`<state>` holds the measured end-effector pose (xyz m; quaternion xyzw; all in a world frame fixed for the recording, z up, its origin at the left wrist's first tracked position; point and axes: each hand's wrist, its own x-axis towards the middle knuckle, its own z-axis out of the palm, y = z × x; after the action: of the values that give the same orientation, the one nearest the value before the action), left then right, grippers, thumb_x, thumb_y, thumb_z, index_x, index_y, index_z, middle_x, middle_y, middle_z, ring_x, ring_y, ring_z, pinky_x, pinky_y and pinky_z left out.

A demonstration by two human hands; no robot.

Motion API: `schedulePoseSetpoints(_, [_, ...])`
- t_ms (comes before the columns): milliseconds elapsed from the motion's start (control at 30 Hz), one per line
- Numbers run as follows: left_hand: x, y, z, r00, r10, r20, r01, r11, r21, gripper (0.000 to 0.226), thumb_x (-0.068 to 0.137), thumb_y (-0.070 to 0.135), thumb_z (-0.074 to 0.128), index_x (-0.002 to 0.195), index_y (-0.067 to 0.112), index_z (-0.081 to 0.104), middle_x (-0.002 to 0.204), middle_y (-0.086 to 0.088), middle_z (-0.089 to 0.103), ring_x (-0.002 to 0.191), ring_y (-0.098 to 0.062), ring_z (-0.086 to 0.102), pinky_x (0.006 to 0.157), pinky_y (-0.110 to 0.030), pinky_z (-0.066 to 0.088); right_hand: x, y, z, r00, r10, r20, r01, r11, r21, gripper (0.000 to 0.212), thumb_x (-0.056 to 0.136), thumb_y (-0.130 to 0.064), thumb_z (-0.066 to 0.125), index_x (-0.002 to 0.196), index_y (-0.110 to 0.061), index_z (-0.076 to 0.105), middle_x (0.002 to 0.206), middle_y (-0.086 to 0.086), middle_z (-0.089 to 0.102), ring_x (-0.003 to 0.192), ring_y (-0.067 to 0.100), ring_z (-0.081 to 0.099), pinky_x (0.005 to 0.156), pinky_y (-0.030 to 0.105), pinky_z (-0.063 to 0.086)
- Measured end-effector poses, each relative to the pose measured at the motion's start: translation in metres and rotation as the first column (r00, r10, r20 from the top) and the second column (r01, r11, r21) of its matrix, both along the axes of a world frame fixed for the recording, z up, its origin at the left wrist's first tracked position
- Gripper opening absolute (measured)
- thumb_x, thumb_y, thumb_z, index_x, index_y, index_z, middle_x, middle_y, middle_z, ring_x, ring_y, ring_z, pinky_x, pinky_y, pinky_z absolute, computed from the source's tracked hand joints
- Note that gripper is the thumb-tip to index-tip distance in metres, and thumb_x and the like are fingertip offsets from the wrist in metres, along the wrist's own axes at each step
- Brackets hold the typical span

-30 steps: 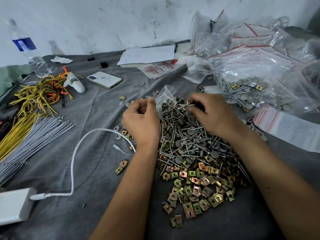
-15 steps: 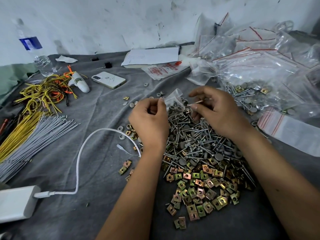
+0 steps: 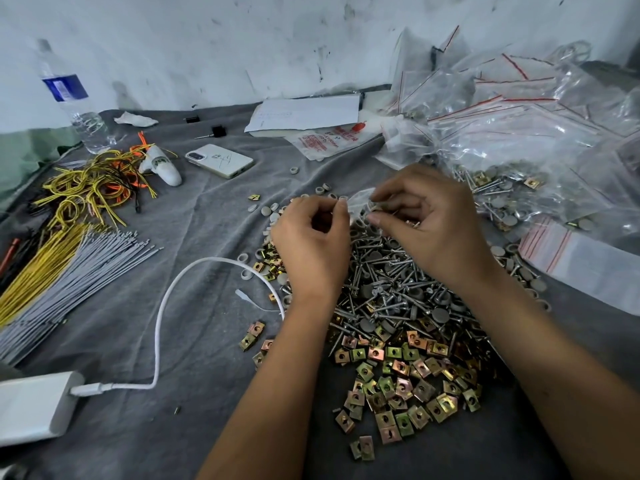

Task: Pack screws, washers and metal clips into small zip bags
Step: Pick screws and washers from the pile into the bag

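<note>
Your left hand (image 3: 313, 244) has fingers curled, pinching the edge of the small zip bag (image 3: 360, 202), which sits btwn both hands. Your right hand (image 3: 429, 223) pinches screws (image 3: 398, 213) at the bag's mouth w/ thumb & fingers. Screw pile (image 3: 398, 289) lies right under both hands; metal clips (image 3: 401, 375) nearer you, by the wrists. Washers (image 3: 268, 211) just beyond the left hand.

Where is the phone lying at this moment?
In the head view, the phone lies face down on the grey cloth, upper left of centre, between the white handheld tool and the printed bag.
</note>
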<state>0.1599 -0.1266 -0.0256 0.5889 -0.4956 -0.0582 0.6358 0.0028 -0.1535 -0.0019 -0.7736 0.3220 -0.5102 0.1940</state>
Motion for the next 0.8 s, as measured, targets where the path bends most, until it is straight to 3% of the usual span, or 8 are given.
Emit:
schedulePoseSetpoints(100, [0.000,0.000,0.000,1.000,-0.004,0.004,0.004,1.000,0.010,0.009,0.088,0.017,0.076,0.080,0.016,0.077,0.072,0.006,0.069,0.069,-0.015,0.066,0.067,-0.044,0.056,0.003,0.001,-0.001,0.993,-0.072,-0.094,0.062,0.992,-0.109,0.015,0.081,-0.012,0.086,0.091,-0.007,0.076,0.090,0.000,0.071,0.079,0.008,0.070,0.070,0.030,0.061])
schedulePoseSetpoints(233, [0.000,0.000,0.001,1.000,-0.006,-0.024,0.006,1.000,0.029,0.011,0.090,0.016,0.076,0.079,0.019,0.076,0.071,0.008,0.069,0.067,-0.009,0.064,0.065,-0.035,0.055,0.004,-0.001,-0.001,0.991,-0.060,-0.122,0.048,0.994,-0.101,0.019,0.080,-0.011,0.086,0.097,-0.007,0.078,0.097,0.001,0.075,0.088,0.007,0.072,0.076,0.028,0.062])
schedulePoseSetpoints(333, [-0.001,0.000,0.003,0.995,-0.002,-0.095,0.007,0.999,0.053,0.019,0.090,0.014,0.076,0.075,0.025,0.073,0.064,0.015,0.065,0.058,-0.001,0.058,0.058,-0.016,0.044,-0.002,-0.004,-0.001,0.995,-0.097,-0.019,0.094,0.991,-0.090,0.019,0.084,-0.013,0.083,0.101,-0.007,0.077,0.097,0.001,0.076,0.087,0.006,0.074,0.075,0.027,0.063])
schedulePoseSetpoints(467, [-0.001,-0.001,0.005,0.974,0.031,-0.224,-0.016,0.997,0.072,0.021,0.091,0.014,0.075,0.071,0.018,0.073,0.053,0.016,0.055,0.051,0.000,0.049,0.053,-0.010,0.036,-0.016,-0.012,-0.002,0.959,-0.256,0.120,0.260,0.965,-0.024,0.008,0.092,-0.014,0.075,0.100,-0.012,0.075,0.088,-0.004,0.075,0.075,0.005,0.073,0.063,0.021,0.058])
schedulePoseSetpoints(533, [0.000,-0.001,0.006,0.946,0.051,-0.320,-0.031,0.997,0.067,0.020,0.092,0.013,0.074,0.072,0.014,0.074,0.056,0.013,0.057,0.051,0.000,0.047,0.052,-0.010,0.037,-0.024,-0.021,-0.005,0.930,-0.368,0.021,0.368,0.929,-0.027,0.008,0.091,-0.012,0.073,0.099,-0.014,0.076,0.090,-0.003,0.075,0.078,0.007,0.070,0.065,0.020,0.055])
schedulePoseSetpoints(600, [0.002,-0.002,0.006,0.913,0.070,-0.401,-0.051,0.997,0.057,0.018,0.093,0.013,0.073,0.075,0.011,0.075,0.062,0.002,0.061,0.054,-0.002,0.048,0.053,-0.012,0.040,-0.029,-0.028,-0.009,0.898,-0.395,-0.192,0.398,0.917,-0.023,0.014,0.092,-0.009,0.072,0.104,-0.013,0.077,0.100,0.003,0.075,0.088,0.014,0.068,0.074,0.024,0.054])
schedulePoseSetpoints(700, [0.005,-0.003,0.007,0.889,0.103,-0.446,-0.090,0.995,0.051,0.017,0.092,0.011,0.072,0.075,0.010,0.075,0.062,0.001,0.061,0.055,-0.002,0.048,0.055,-0.012,0.041,-0.029,-0.038,-0.015,0.817,-0.285,-0.502,0.332,0.943,0.005,0.023,0.095,-0.009,0.069,0.117,-0.011,0.075,0.118,0.008,0.072,0.112,0.028,0.060,0.097,0.039,0.048])
schedulePoseSetpoints(800, [0.005,-0.003,0.008,0.885,0.097,-0.455,-0.081,0.995,0.055,0.016,0.092,0.012,0.072,0.077,0.008,0.076,0.064,0.000,0.062,0.057,-0.004,0.050,0.055,-0.013,0.042,-0.025,-0.042,-0.015,0.763,-0.155,-0.627,0.294,0.948,0.122,0.029,0.100,-0.015,0.063,0.127,-0.016,0.071,0.127,0.006,0.066,0.115,0.026,0.055,0.097,0.034,0.042])
